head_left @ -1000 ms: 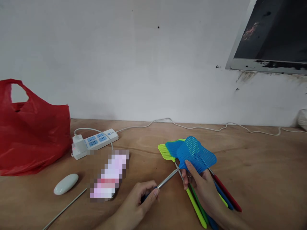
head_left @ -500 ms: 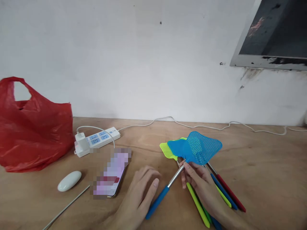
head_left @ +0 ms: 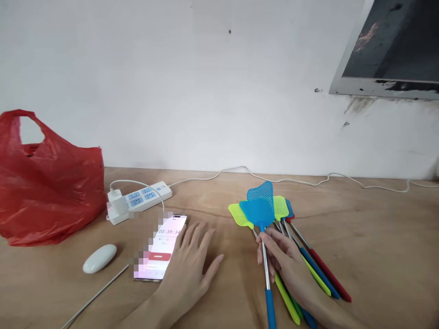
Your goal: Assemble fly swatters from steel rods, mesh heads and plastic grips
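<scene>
My right hand (head_left: 283,258) pinches a blue fly swatter (head_left: 261,211) by its metal shaft, just under the perforated head. The blue handle points toward me. Beneath and beside it several more fly swatters lie fanned out, among them a yellow-green one (head_left: 287,299) and a red-handled one (head_left: 331,276); their heads overlap and some are partly hidden. My left hand (head_left: 190,258) is open, palm down with fingers spread, at the right edge of a phone (head_left: 161,246) showing a timer. Whether its fingers touch the phone I cannot tell.
A white power strip (head_left: 151,196) with a plugged-in charger (head_left: 117,204) stands behind the phone. At the left are a red plastic bag (head_left: 51,196) and a white computer mouse-shaped object (head_left: 99,258). A thin white cable (head_left: 291,180) runs along the wall.
The blue swatter has turned, its handle swinging from lower left to point toward me and its head moving left. My left hand has moved left to the phone and spread its fingers.
</scene>
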`<state>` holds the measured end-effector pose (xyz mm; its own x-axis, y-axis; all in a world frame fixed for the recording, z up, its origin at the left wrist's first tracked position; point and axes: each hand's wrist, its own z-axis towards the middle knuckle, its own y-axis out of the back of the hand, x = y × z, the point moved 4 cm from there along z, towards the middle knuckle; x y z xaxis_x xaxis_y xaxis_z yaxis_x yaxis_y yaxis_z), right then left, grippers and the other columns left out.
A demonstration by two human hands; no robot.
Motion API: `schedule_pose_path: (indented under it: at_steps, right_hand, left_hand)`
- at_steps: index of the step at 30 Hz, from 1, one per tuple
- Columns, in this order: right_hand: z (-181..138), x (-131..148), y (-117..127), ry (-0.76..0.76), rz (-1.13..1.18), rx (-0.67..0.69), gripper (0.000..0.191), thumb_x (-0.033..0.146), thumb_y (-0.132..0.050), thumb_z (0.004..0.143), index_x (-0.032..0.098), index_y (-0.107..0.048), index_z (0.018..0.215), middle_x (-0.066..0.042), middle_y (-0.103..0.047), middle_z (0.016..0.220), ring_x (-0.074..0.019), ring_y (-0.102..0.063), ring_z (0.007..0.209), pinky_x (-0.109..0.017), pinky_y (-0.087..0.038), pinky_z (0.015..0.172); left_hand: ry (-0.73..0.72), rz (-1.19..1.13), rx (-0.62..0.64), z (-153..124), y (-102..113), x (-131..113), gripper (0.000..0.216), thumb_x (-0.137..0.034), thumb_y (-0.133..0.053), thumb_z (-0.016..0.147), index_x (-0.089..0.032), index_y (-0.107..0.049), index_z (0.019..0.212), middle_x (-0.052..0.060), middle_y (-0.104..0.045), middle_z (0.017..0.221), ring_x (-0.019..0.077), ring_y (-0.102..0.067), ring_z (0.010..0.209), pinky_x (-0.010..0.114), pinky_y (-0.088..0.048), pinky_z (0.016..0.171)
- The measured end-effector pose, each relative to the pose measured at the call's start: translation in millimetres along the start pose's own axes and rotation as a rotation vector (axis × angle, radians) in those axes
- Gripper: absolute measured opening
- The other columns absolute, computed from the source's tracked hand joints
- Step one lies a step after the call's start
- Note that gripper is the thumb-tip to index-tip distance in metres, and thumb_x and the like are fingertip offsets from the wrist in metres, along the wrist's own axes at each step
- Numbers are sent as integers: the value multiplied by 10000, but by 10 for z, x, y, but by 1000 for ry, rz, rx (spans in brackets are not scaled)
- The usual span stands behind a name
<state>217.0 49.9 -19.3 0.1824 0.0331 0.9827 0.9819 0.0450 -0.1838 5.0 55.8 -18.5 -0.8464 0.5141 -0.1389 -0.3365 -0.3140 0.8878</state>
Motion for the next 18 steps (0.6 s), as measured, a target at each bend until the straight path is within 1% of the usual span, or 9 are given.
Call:
schedule_pose_path:
  at_steps: [3, 6, 8, 9, 11, 13, 16, 17, 18]
  right_hand:
    - [29, 40, 28, 0, -83, 1, 463, 625, -700, 767, 181, -639, 885, 15, -637, 598, -83, -437, 338, -211, -392, 319]
    - [69, 53, 90, 47, -210, 7, 459, 588, -693, 782, 180, -676, 993, 16, -630, 649, -101, -453, 390, -239, -405, 353]
    - [97, 53, 141, 127, -358, -6, 403, 516, -683, 813, 183, -692, 1039, 13, -624, 679, -125, -490, 475, -258, -413, 427]
    - [110, 54, 166, 180, -446, -25, 367, 478, -678, 825, 183, -701, 1040, 12, -617, 680, -139, -506, 520, -271, -412, 474]
    - [126, 54, 212, 277, -620, -86, 325, 428, -677, 830, 187, -711, 1046, 17, -604, 667, -154, -499, 548, -296, -389, 529]
    - [132, 55, 238, 356, -765, -147, 362, 405, -689, 822, 197, -690, 1118, 22, -620, 660, -170, -503, 546, -317, -376, 563]
    - [136, 54, 242, 417, -893, -189, 467, 360, -691, 822, 221, -589, 1257, 33, -669, 667, -200, -554, 563, -334, -388, 609]
    - [140, 50, 238, 417, -922, -184, 454, 341, -677, 832, 228, -565, 1256, 37, -675, 665, -205, -570, 570, -333, -390, 611]
    - [145, 44, 231, 413, -954, -169, 395, 322, -654, 846, 232, -560, 1219, 38, -673, 662, -207, -580, 577, -331, -390, 608]
  left_hand:
    - [-38, -156, 82, 13, 47, -83, 275, -301, -505, 961, -184, -593, 1194, 131, -618, 1258, 339, -558, 1153, 531, -473, 968]
    - [-62, -284, 150, 6, 69, -158, 194, -240, -496, 950, -209, -610, 1103, 97, -639, 1151, 298, -592, 1042, 462, -508, 899]
    - [-65, -333, 177, 0, 69, -183, 174, -221, -491, 948, -212, -610, 1075, 91, -635, 1123, 286, -591, 1019, 447, -508, 887]
    - [-62, -347, 188, -2, 65, -187, 168, -215, -488, 948, -211, -608, 1065, 91, -631, 1120, 284, -589, 1017, 446, -506, 886]
    - [-54, -355, 205, -4, 49, -185, 157, -206, -485, 948, -208, -604, 1051, 93, -623, 1125, 284, -583, 1021, 449, -502, 886]
    - [-49, -351, 213, -5, 33, -180, 146, -202, -488, 946, -205, -600, 1041, 95, -619, 1133, 286, -579, 1026, 455, -499, 889]
    - [-54, -341, 232, -14, 15, -191, 144, -203, -487, 945, -208, -597, 1038, 97, -618, 1131, 288, -578, 1023, 461, -501, 886]
    - [-58, -338, 235, -19, 13, -199, 147, -202, -486, 943, -211, -597, 1039, 97, -617, 1131, 288, -578, 1023, 460, -503, 886]
    - [-63, -336, 237, -23, 13, -207, 150, -200, -486, 941, -213, -598, 1040, 96, -618, 1131, 287, -578, 1022, 457, -504, 886]
